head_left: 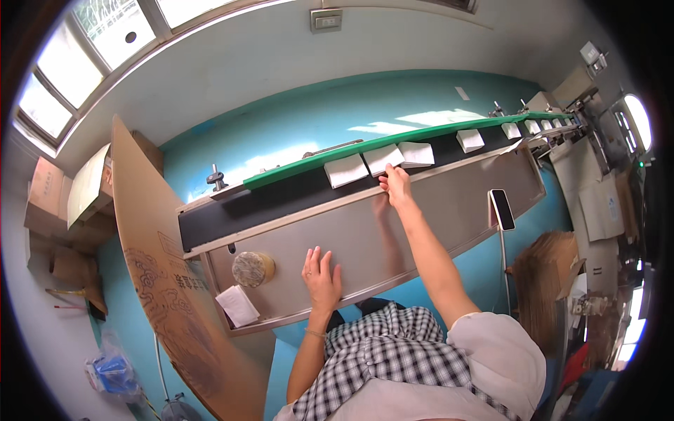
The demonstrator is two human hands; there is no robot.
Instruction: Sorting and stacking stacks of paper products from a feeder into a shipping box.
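My right hand (396,185) reaches over the conveyor's near rail, its curled fingers at the near edge of a white folded-paper stack (383,158). That stack rests on the black conveyor belt (260,217) between two similar ones, a left stack (346,170) and a right stack (418,154). The thumb's grip is partly hidden. Nearer to me, my left hand (322,278) lies with fingers apart on the brown-grey metal table (351,238), holding nothing. Left of it stand a round tub or roll (251,269) and a small white paper stack (238,306).
Farther right along the belt sit another white stack (470,140) and several smaller-looking ones. A green guide rail (316,161) runs along the belt's far side. A phone (501,209) on a stand is by the table's right edge. A large cardboard sheet (158,281) stands at left.
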